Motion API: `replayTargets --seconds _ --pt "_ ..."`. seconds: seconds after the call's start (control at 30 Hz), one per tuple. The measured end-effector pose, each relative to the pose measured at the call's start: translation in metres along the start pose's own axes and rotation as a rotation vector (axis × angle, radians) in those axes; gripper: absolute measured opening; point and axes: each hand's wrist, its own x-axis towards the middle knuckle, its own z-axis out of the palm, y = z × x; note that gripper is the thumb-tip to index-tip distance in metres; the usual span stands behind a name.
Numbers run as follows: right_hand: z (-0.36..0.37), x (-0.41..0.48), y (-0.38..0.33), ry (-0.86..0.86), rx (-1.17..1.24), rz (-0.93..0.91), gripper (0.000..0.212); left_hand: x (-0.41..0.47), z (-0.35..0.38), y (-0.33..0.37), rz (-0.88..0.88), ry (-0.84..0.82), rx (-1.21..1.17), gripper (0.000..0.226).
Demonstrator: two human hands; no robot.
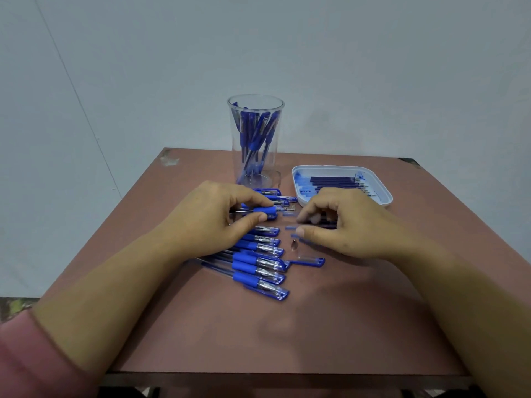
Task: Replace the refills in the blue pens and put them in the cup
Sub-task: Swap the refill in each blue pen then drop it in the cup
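My left hand [214,216] pinches an uncapped blue pen barrel [267,211] by its blue grip, with the open threaded end pointing right. My right hand [342,224] hovers just right of it with fingers curled over a dark refill [326,224] lying on the table; whether it grips the refill is unclear. A small metal pen tip [295,244] and a loose blue cap [310,260] lie below that hand. Several capped blue pens [263,265] lie in a row in front of me. A clear cup [255,142] at the back holds several blue pens.
A white tray [385,193] with several dark refills stands at the back right of the reddish-brown table [258,334]. More blue pens [283,196] lie at the foot of the cup. A pale wall rises behind the table.
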Motion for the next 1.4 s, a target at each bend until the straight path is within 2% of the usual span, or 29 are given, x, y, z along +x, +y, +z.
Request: replayTargets --seconds 0.23,0.33,0.43,0.5,0.67,0.8,0.97,1.07,1.17,1.33,1.4 --pt "0.007 0.006 -0.003 -0.139 -0.121 -0.041 0.008 0.000 0.000 -0.001 0.004 -0.004 -0.006 0.030" --pt "0.003 0.004 -0.002 -0.060 0.028 -0.007 0.005 0.000 -0.001 -0.001 0.003 0.005 -0.004 0.024" --pt "-0.005 0.002 0.001 0.102 0.211 0.019 0.010 0.000 -0.001 0.000 -0.012 0.015 0.000 0.024" --pt "-0.007 0.002 0.002 0.148 0.289 0.024 0.014 0.000 -0.001 -0.001 -0.014 0.010 -0.003 0.024" --pt "0.003 0.005 0.000 0.166 0.306 -0.002 0.025 0.000 0.001 -0.001 -0.003 -0.010 -0.011 0.023" --pt "0.008 0.006 0.000 0.153 0.301 -0.024 0.019 0.000 0.003 0.000 0.012 -0.002 -0.034 0.033" --pt "0.015 0.007 -0.002 0.130 0.359 -0.017 0.017 -0.001 0.005 0.002 0.055 0.004 -0.031 0.034" --pt "0.015 0.008 -0.001 0.134 0.326 -0.026 0.019 -0.001 0.005 0.002 0.067 0.013 -0.028 0.033" --pt "0.014 0.008 -0.002 0.098 0.197 -0.068 0.005 -0.001 0.005 0.002 0.069 0.021 -0.029 0.031" --pt "0.011 0.006 -0.002 0.093 0.161 -0.102 0.024 0.000 0.005 0.001 0.057 0.020 -0.029 0.030" --pt "0.012 0.007 -0.002 0.122 0.115 -0.135 0.018 0.000 0.005 0.002 0.057 0.021 -0.025 0.030"
